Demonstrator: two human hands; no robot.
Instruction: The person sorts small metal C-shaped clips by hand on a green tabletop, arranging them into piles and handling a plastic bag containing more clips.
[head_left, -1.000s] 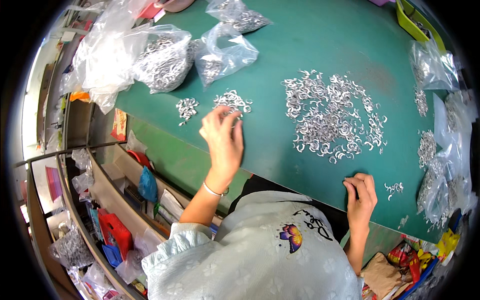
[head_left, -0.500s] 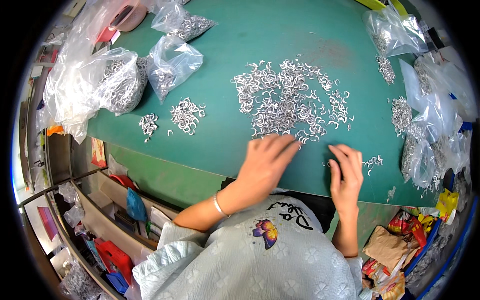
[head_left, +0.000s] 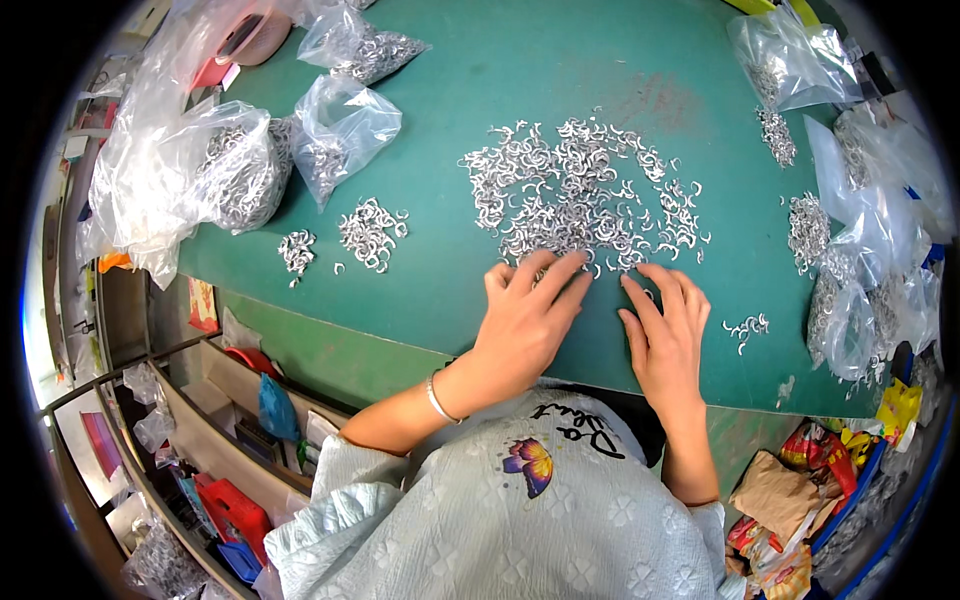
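A wide, loose pile of small silvery C-shaped metal pieces (head_left: 570, 190) lies spread on the green tabletop (head_left: 440, 110). My left hand (head_left: 530, 315), palm down, has its fingers apart and bent, with the fingertips at the pile's near edge. To its right, my right hand (head_left: 668, 325) reaches toward the same edge, fingers apart; a piece shows between its fingers. Whether anything lies under either palm is hidden. Beyond my right hand is a small cluster of the pieces (head_left: 746, 328). Two more small heaps, a larger one (head_left: 373, 234) and a smaller one (head_left: 296, 252), sit to the left.
Clear plastic bags of metal pieces stand at the left, one large bag (head_left: 240, 170) and one smaller bag (head_left: 340, 135). More bags (head_left: 865, 270) and heaps (head_left: 808, 230) line the right side. A pink basket (head_left: 258, 38) is at the back left. Below the table edge are shelves (head_left: 200, 400).
My right hand has moved left and forward, from beside the small right cluster to the pile's near edge. My left hand has shifted slightly forward, its fingers more spread.
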